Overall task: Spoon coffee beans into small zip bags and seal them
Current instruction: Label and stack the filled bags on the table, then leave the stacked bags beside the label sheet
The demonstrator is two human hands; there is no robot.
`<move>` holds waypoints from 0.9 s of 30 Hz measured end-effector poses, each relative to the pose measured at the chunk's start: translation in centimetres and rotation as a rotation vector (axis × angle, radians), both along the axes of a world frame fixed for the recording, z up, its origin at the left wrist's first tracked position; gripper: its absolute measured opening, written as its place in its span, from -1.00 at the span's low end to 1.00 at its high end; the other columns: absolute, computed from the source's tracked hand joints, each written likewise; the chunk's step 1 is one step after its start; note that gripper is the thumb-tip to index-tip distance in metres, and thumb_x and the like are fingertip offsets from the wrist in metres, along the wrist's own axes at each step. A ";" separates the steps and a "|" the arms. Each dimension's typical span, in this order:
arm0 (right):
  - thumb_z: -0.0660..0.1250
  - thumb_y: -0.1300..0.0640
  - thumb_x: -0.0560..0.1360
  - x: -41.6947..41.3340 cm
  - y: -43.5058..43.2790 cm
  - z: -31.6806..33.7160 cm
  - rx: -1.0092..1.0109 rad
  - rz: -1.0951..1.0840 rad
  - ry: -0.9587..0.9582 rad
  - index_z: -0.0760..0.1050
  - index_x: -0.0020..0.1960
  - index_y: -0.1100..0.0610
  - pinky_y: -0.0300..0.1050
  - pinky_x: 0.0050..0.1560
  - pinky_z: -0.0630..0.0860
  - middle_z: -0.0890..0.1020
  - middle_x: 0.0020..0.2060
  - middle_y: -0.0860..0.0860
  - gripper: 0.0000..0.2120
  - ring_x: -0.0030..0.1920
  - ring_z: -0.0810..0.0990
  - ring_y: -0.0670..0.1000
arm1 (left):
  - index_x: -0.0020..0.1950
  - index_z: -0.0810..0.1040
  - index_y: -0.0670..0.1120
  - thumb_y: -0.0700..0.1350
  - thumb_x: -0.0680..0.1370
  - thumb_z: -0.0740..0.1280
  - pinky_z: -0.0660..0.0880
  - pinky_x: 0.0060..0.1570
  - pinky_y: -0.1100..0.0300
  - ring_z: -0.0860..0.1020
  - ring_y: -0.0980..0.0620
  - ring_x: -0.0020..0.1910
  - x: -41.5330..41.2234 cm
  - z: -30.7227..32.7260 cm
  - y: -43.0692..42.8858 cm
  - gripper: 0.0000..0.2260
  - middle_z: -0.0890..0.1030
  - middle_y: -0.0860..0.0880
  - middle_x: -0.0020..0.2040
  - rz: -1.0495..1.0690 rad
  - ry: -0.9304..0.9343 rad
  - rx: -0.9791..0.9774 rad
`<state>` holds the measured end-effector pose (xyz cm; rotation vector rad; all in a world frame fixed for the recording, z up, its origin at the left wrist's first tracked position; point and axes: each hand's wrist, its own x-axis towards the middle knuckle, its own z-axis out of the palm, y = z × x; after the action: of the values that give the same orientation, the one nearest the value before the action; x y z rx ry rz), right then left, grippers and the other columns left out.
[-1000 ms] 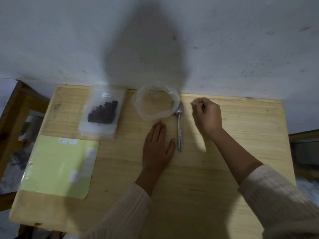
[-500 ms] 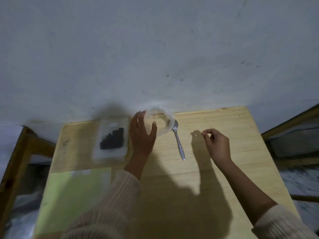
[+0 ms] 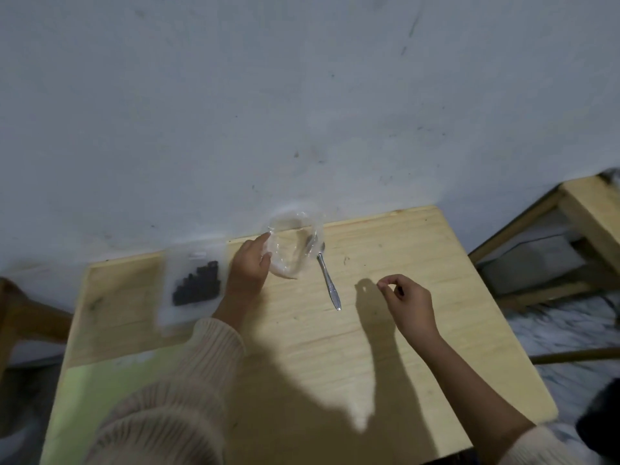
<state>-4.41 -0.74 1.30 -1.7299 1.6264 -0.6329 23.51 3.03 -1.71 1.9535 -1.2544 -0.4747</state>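
A pale grey plastered wall (image 3: 302,95), scuffed and flecked with dark marks, fills the upper half. A light wooden table (image 3: 419,330) stands against it, crossed by hard shadows from light behind the viewer. A wooden frame (image 3: 583,223) stands at right, a darker wooden piece (image 3: 20,317) at left. Mottled grey floor (image 3: 570,333) shows at right.

Nothing here can be read. The clear zip bag (image 3: 192,286) holding dark coffee beans (image 3: 198,284) carries a small white label (image 3: 198,256) near its top edge, but it is blurred and shows no legible letters or numbers. The green sheet (image 3: 100,394) on the tabletop (image 3: 419,256) shows pale patches without readable print.
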 end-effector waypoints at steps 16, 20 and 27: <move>0.33 0.17 0.50 -12.4 -1.5 3.7 -0.030 0.010 -0.137 0.55 -0.20 0.10 -0.34 -0.46 0.26 0.32 -0.52 -0.04 -0.90 -0.48 0.29 -0.09 | 0.26 0.48 -0.30 -0.36 0.51 0.28 0.34 -0.06 0.61 0.49 0.01 -0.01 -13.5 6.7 -1.6 -0.69 0.49 -0.12 0.04 0.241 0.101 -0.278; 0.27 0.16 0.53 -19.5 -2.3 6.3 -0.054 -0.098 -0.172 0.47 -0.24 0.10 -0.23 -0.39 0.28 0.35 -0.48 -0.01 -0.83 -0.47 0.33 -0.13 | 0.26 0.50 -0.23 -0.33 0.51 0.29 0.38 -0.15 0.60 0.51 0.07 -0.03 -23.3 9.8 -4.3 -0.69 0.48 -0.05 0.04 0.073 0.174 -0.348; 0.08 0.15 0.61 -34.2 -0.1 6.9 -0.036 -0.450 -0.170 0.33 -0.20 0.23 -0.10 -0.34 0.23 0.35 -0.35 0.06 -0.75 -0.35 0.32 0.01 | 0.21 0.53 -0.24 -0.37 0.48 0.30 0.39 -0.18 0.57 0.50 0.09 -0.12 -42.8 8.7 -6.7 -0.69 0.47 -0.05 -0.02 -0.380 0.234 -0.234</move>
<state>-38.57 -0.84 8.16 -1.2945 1.9016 -0.9955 -19.25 -3.65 7.00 1.4238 -1.4589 -0.6897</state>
